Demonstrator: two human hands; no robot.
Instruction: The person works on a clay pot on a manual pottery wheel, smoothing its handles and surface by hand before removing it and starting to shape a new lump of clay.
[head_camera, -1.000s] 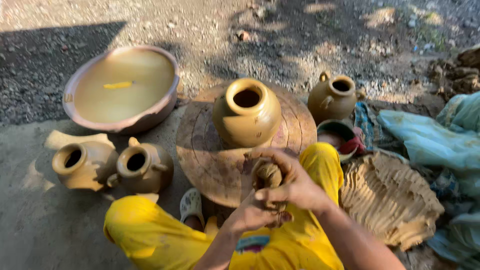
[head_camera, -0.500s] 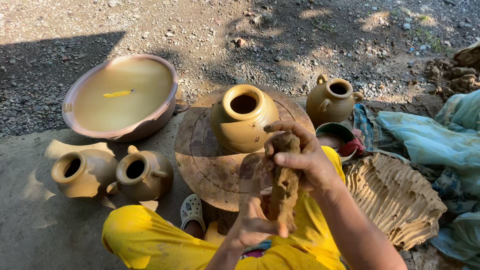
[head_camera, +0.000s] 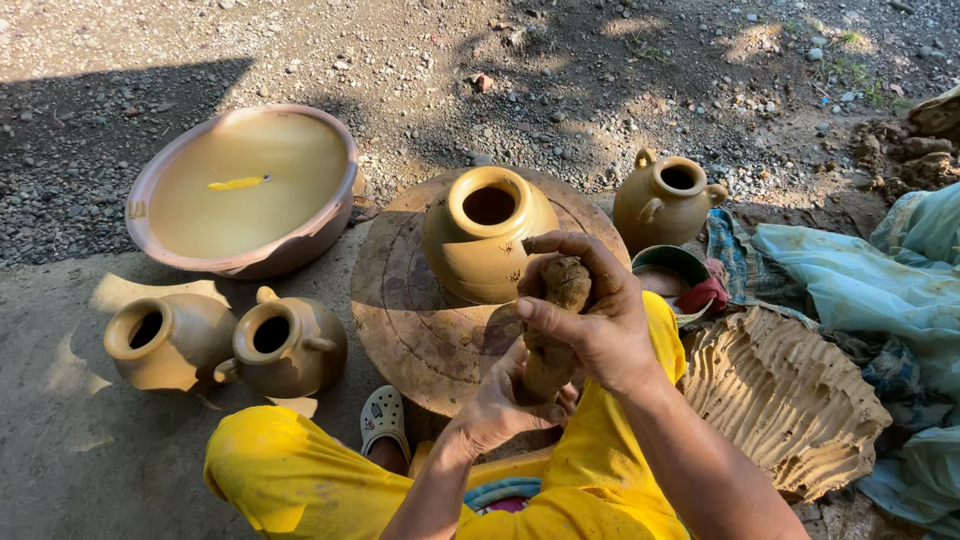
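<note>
Clay roll (head_camera: 555, 330) still gripped between both hands, left hand (head_camera: 500, 400) now higher, right hand (head_camera: 595, 320).

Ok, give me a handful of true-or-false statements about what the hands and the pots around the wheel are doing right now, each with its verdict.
1. Both hands hold one elongated lump of clay, the right hand at its top and the left hand lower down. True.
2. The pot on the round wheel has two handles. False: the pot on the wheel shows no handles; the handled pot stands on the ground behind.
3. The wide basin holds cloudy water with something yellow floating in it. True.
4. The two pots at the left lie smashed. False: both are whole, leaning with mouths open.
5. The person's legs are in blue. False: the trousers are yellow.
</note>
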